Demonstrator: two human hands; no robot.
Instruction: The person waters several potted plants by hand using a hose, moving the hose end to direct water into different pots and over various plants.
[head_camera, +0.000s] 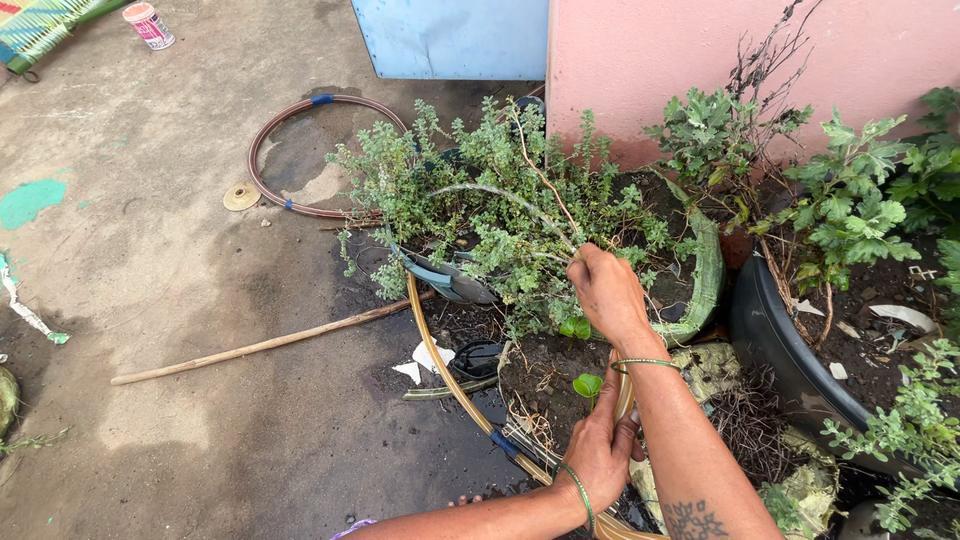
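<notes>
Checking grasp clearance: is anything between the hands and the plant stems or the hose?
Nothing visible. The right hand is already closed on thin green-grey stems of the small-leaved bushy plant, and the left hand is wrapped around the yellowish translucent hose. Leafy branches crowd round the right hand but none lies between it and the stems.

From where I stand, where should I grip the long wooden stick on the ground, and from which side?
Grip the stick near its middle, coming from above. It lies flat on bare concrete, free along most of its length; its right end runs under the hose and plants.
</notes>
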